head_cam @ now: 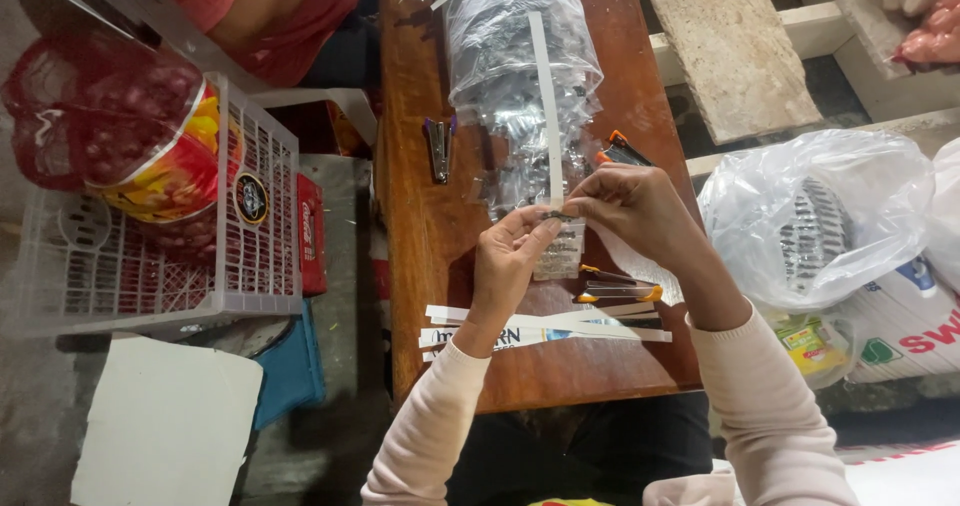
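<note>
While both arms reach forward over the wooden table (420,266), the head view shows the left hand (508,261) and the right hand (635,206) meeting at their fingertips, well above the table's near edge. Both are closed in a pinch on the lower end of a long white paper strip (547,106), which runs straight away from the hands and lies over a clear plastic bag of small dark items (510,56). A small dark piece sits right at the pinch, too small to tell what it is. Just below the fingertips hangs a small clear packet (562,256), partly hidden by the left hand.

Beneath the right wrist lies an orange-and-black stapler (615,286), and nearer the person than both hands lies a loose bundle of cut paper strips (540,326), some white, some printed. Beyond the right hand, just past its knuckles, an orange-and-black tool (620,151) pokes out beside the bag. To the left of the left hand and farther away, a purple-and-grey stapler (439,146) rests on the wood.

Off the table, far left of the left hand, stands a white plastic basket (260,226) holding red mesh bags (90,116). Right of the right forearm sits a translucent plastic bag (815,216).
</note>
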